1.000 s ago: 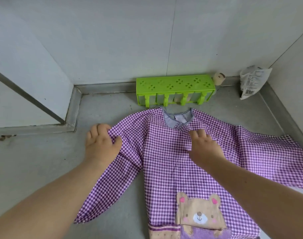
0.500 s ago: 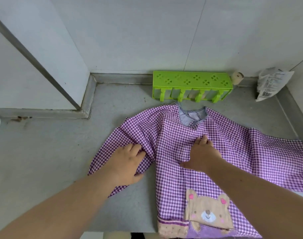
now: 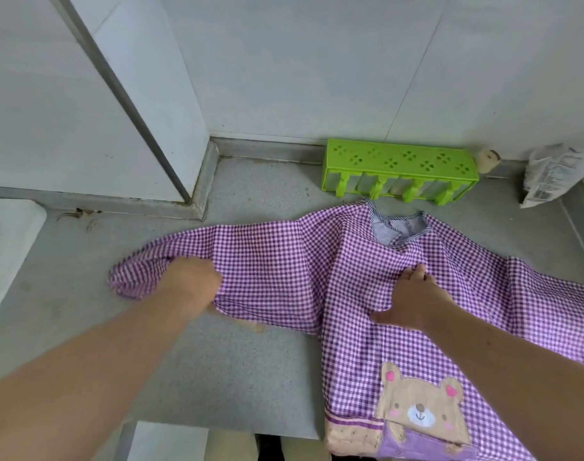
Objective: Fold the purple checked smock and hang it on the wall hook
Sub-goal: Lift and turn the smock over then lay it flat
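Purple checked cloth bunched in left hand [image 3: 192, 281], which grips sleeve end. Right hand [image 3: 413, 299] flat, fingers straight, pressing chest below collar. Smock [image 3: 317, 271] spread front-up on grey counter [image 3: 217, 367], collar just before green rack [image 3: 400, 168] at wall.

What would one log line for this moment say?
stage: spreading | smock: flat, unfolded | left hand: grips sleeve | right hand: presses chest

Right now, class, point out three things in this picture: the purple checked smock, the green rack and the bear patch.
purple checked smock [image 3: 317, 271], head view, on the chest fabric.
green rack [image 3: 400, 159], head view, on its perforated top.
bear patch [image 3: 420, 410], head view, on the bear's face.
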